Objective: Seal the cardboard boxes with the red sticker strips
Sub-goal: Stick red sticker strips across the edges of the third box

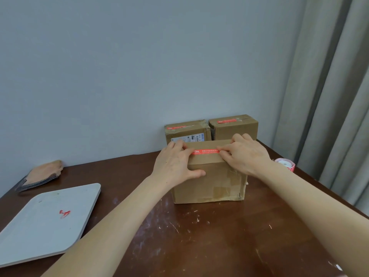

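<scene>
On the brown desk (199, 236) in front of me stands a cardboard box (211, 180), and a red sticker strip (204, 151) lies across its top near the front edge. My left hand (175, 162) presses the strip's left end with flat fingers — its thumb rests on the box's front face. My right hand (245, 154) presses the right end with bent fingertips and grips nothing. Behind, a back left box (187, 132) and a back right box (233, 128) already carry red strips — the sticker roll (285, 164) lies near my right wrist.
</scene>
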Demonstrator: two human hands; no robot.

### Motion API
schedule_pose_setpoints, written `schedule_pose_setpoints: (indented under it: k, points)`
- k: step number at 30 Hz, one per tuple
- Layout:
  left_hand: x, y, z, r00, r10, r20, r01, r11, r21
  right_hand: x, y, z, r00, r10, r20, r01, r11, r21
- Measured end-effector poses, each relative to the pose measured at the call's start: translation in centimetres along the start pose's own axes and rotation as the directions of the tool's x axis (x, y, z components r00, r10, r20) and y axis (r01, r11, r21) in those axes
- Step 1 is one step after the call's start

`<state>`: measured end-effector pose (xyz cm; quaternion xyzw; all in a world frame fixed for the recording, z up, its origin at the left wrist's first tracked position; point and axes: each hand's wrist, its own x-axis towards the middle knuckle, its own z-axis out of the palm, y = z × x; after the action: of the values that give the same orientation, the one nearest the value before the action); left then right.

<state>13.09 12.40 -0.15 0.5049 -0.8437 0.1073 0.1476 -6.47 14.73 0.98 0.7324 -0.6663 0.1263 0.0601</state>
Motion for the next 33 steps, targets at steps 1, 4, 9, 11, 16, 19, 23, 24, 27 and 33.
schedule_pose_setpoints:
  k: [1, 4, 9, 11, 16, 19, 23, 24, 27, 33]
  points:
    - [-0.1, 0.0, 0.0, 1.000, 0.000, -0.011, 0.000, 1.000, -0.001, -0.1, 0.1, -0.1, 1.000, -0.005, -0.004, 0.005, 1.000, 0.009]
    - [-0.5, -0.1, -0.2, 0.998, 0.029, -0.056, -0.029, 1.000, 0.002, -0.4, 0.3, -0.3, 0.998, -0.038, -0.042, 0.039, 0.999, 0.024]
    - [-1.1, -0.2, -0.1, 0.997, 0.050, -0.062, -0.051, 0.999, -0.010, -0.8, 0.2, -0.1, 0.997, -0.053, -0.063, 0.054, 0.999, 0.008]
    - [-1.0, -0.2, -0.1, 0.997, 0.051, -0.062, -0.052, 0.999, -0.010, -0.7, 0.1, 0.1, 0.998, -0.044, -0.050, 0.044, 0.999, 0.005]
    - [-1.1, -0.4, -0.2, 0.996, 0.062, -0.060, -0.063, 0.998, -0.015, -0.6, 0.1, -0.2, 0.998, -0.049, -0.044, 0.049, 0.999, -0.008]
    - [-1.2, -0.6, -0.2, 0.997, 0.056, -0.058, -0.058, 0.998, -0.028, -0.7, 0.2, -0.1, 0.998, -0.033, -0.051, 0.034, 0.999, 0.010]
    - [-0.9, -0.6, -0.3, 0.998, 0.054, -0.034, -0.055, 0.998, -0.033, -0.5, 0.1, -0.1, 1.000, -0.017, -0.012, 0.018, 0.999, 0.041]
    - [-0.9, -0.8, -0.3, 0.998, 0.053, -0.032, -0.054, 0.998, -0.041, -0.4, 0.2, -0.2, 1.000, -0.021, -0.008, 0.021, 0.999, 0.048]
    - [-1.2, -1.2, -0.3, 0.999, 0.020, -0.029, -0.022, 0.995, -0.096, -0.6, 0.4, -0.3, 0.999, -0.035, -0.031, 0.037, 0.996, 0.076]
    - [-0.9, -0.4, -0.3, 0.996, 0.045, -0.073, -0.047, 0.998, -0.033, -0.8, 0.0, -0.1, 0.997, -0.060, -0.054, 0.062, 0.997, 0.040]
